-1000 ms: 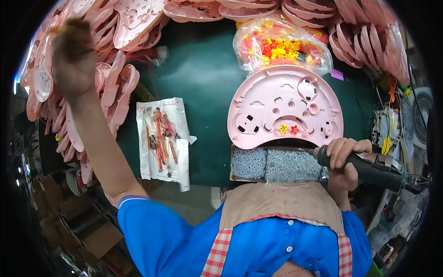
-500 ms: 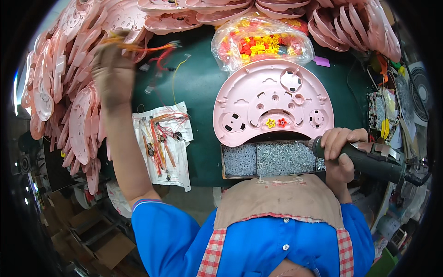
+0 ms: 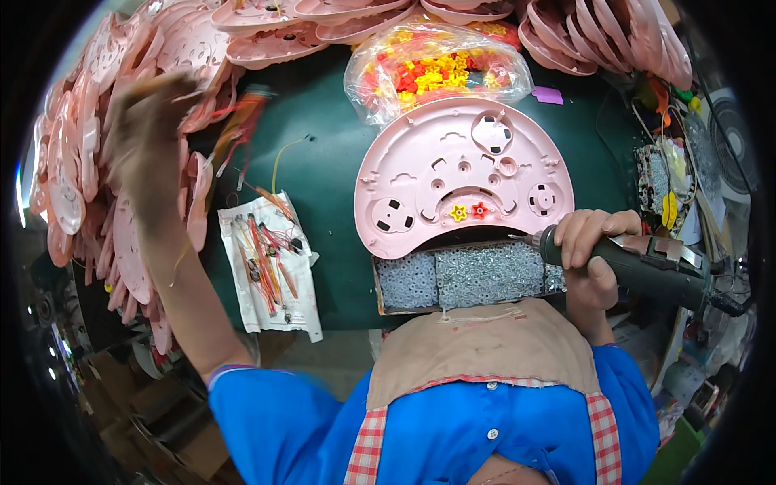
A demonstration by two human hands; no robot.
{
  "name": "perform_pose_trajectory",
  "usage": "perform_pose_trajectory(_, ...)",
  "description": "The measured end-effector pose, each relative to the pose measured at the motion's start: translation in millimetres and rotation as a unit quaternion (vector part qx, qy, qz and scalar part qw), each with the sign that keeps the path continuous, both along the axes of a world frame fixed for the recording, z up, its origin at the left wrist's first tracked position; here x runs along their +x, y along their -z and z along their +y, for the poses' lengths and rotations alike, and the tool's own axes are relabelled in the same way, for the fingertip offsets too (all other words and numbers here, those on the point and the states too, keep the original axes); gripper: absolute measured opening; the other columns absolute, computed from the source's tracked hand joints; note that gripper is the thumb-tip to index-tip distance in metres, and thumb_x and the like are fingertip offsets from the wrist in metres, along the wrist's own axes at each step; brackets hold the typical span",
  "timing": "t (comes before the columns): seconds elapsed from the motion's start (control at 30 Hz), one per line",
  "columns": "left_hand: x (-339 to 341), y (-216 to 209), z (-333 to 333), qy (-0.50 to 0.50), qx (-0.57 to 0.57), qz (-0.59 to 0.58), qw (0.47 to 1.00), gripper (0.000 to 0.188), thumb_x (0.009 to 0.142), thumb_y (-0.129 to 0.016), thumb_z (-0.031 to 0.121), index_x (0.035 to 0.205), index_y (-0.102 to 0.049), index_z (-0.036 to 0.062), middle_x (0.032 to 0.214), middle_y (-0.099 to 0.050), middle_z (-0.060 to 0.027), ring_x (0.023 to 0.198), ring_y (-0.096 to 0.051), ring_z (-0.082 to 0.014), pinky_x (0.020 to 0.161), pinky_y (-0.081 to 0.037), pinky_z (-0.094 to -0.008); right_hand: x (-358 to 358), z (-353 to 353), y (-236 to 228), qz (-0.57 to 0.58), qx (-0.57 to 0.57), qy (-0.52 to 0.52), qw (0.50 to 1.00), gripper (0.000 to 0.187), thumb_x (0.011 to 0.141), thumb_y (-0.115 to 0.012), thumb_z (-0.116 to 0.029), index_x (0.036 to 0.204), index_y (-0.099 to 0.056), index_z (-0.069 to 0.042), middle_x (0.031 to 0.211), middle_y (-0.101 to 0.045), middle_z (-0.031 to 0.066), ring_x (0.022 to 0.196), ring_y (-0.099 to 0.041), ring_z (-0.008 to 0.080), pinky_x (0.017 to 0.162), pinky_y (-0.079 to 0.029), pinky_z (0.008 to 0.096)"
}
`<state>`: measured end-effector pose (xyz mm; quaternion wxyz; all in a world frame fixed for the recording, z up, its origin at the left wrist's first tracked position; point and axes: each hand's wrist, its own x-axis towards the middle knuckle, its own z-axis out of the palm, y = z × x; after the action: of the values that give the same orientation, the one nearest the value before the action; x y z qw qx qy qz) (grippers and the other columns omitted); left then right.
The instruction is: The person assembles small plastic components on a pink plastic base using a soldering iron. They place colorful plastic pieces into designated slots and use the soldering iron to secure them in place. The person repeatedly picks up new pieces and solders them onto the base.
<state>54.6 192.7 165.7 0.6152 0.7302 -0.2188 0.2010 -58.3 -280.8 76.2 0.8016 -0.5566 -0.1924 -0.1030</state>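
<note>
My right hand [image 3: 592, 257] grips a dark electric screwdriver [image 3: 647, 267], its tip at the right end of a tray of silvery screws [image 3: 461, 277]. Just beyond the tray lies a pink half-round plastic panel [image 3: 453, 182] with a yellow and a red star piece at its near edge. My left hand [image 3: 145, 137] is raised and blurred at the upper left, over the stacked pink panels [image 3: 89, 186]. It holds a bundle of red, orange and yellow wires [image 3: 242, 121] that trails toward the green table [image 3: 323, 162].
A white sheet with more wire bundles [image 3: 267, 263] lies left of the panel. A clear bag of red and yellow small parts [image 3: 432, 69] sits at the back. Pink panels [image 3: 598, 32] pile along the rear and right. Clutter of parts [image 3: 667, 186] fills the right edge.
My left hand has swung down from the far pile toward the table, now carrying a wire bundle. My right hand with the screwdriver has stayed by the screw tray.
</note>
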Motion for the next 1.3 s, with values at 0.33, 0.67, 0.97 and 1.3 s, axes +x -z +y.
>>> perform_pose_trajectory(0.33,-40.3,-105.9,70.4,0.008,-0.228,0.077,0.971,0.02,0.11,-0.059,0.02,0.108,-0.073,0.0064,0.077,-0.053,-0.001,0.059,-0.039,-0.0074,0.054,-0.033,-0.024,4.3,-0.2,1.0,0.006,0.0,-0.021,1.0,0.043,0.093,-0.076,-0.021,0.121,-0.046,-0.011,0.071,-0.06,0.0046,0.068,-0.06,0.0178,0.073,-0.05,0.0368)
perform_pose_trajectory(0.67,-87.1,-27.1,-61.1,-0.329,0.215,-0.003,0.92,0.03,0.11,-0.052,0.002,0.134,-0.064,-0.0094,0.136,-0.067,-0.0163,0.122,-0.065,-0.0222,0.097,-0.056,-0.0303,13.7,-7.1,7.9,-0.027,-0.034,-0.061,0.997,0.044,0.094,-0.076,-0.015,0.125,-0.044,-0.013,0.082,-0.064,0.008,0.077,-0.063,0.02,0.081,-0.052,0.0426)
perform_pose_trajectory(0.97,-79.3,157.1,-233.5,0.076,0.348,0.126,0.926,0.03,0.091,-0.075,0.013,0.12,-0.069,0.0056,0.098,-0.063,-0.0133,0.083,-0.066,-0.0349,0.072,-0.055,-0.0441,25.0,-6.0,21.8,-0.067,-0.049,-0.053,0.995,0.043,0.093,-0.076,-0.013,0.125,-0.047,-0.009,0.079,-0.066,0.0082,0.075,-0.065,0.0201,0.078,-0.055,0.0407)
perform_pose_trajectory(1.3,-54.9,179.8,-239.3,0.131,0.378,0.124,0.908,0.018,0.083,-0.081,0.017,0.096,-0.082,0.0039,0.093,-0.064,-0.0084,0.093,-0.058,-0.028,0.084,-0.052,-0.0402,35.3,12.7,57.9,-0.065,-0.056,-0.054,0.995,0.045,0.09,-0.072,-0.002,0.126,-0.044,-0.004,0.077,-0.062,0.0092,0.072,-0.064,0.0201,0.072,-0.058,0.0377)
